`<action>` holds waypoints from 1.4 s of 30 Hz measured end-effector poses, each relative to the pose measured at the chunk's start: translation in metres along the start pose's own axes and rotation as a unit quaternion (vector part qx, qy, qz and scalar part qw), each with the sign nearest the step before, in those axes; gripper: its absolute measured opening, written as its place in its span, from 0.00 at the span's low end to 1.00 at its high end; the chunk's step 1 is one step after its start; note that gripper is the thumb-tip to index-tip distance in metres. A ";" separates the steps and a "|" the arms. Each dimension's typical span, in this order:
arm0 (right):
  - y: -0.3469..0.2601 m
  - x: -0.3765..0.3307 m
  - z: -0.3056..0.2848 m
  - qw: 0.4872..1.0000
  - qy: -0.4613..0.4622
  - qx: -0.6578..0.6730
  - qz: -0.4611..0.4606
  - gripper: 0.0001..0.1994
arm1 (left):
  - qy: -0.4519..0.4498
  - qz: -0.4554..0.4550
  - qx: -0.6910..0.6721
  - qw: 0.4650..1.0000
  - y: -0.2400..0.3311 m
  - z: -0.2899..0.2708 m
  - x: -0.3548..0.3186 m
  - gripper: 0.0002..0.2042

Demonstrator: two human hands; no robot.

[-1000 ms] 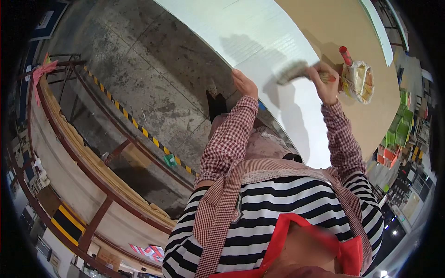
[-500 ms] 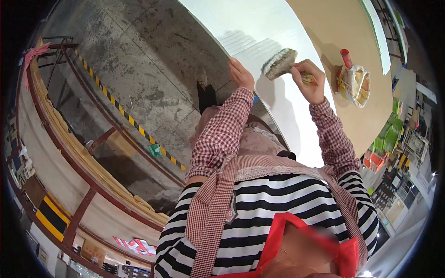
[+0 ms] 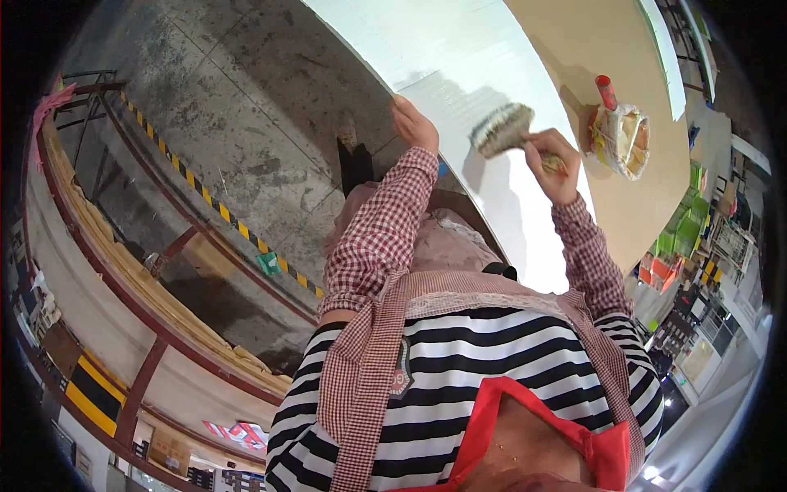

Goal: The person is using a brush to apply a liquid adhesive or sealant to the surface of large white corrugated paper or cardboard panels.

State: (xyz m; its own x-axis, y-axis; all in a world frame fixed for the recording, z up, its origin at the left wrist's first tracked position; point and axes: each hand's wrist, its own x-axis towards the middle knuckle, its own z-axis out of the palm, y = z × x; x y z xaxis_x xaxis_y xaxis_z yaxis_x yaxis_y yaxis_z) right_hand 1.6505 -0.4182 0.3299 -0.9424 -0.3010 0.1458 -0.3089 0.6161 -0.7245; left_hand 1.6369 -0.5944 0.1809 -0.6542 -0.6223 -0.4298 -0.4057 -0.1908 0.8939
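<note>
White board [image 3: 459, 66] is lying under the brush [image 3: 502, 129], which the right hand [image 3: 553, 168] is clenching while the left hand [image 3: 414, 125] is pressing the board's near edge.

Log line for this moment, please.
right hand: holds brush on white board | left hand: on board edge

sleeves [image 3: 385, 230]: red-and-white check
shirt [image 3: 484, 344]: black-and-white stripes
sheet [image 3: 459, 57]: white
bench [image 3: 590, 49]: tan
floor tape [image 3: 221, 213]: yellow-and-black
</note>
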 end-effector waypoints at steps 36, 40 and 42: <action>-0.014 0.189 0.081 0.981 0.131 0.137 -0.049 0.12 | -0.024 -0.004 -0.003 1.000 -0.019 0.005 0.006 0.31; -0.001 0.192 0.097 0.980 0.134 0.108 -0.102 0.12 | -0.045 -0.003 -0.016 0.999 -0.009 0.001 0.007 0.33; 0.010 0.167 0.085 0.991 0.066 0.102 -0.061 0.11 | -0.048 0.000 -0.012 0.999 -0.010 -0.001 0.007 0.33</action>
State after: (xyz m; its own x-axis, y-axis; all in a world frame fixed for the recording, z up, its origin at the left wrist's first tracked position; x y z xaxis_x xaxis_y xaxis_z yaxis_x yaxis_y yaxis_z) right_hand 1.5012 -0.5238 0.2898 -0.9122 -0.2581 0.3182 -0.4023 0.4174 -0.8148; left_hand 1.6369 -0.5975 0.1692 -0.7132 -0.5464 -0.4391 -0.3910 -0.2099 0.8961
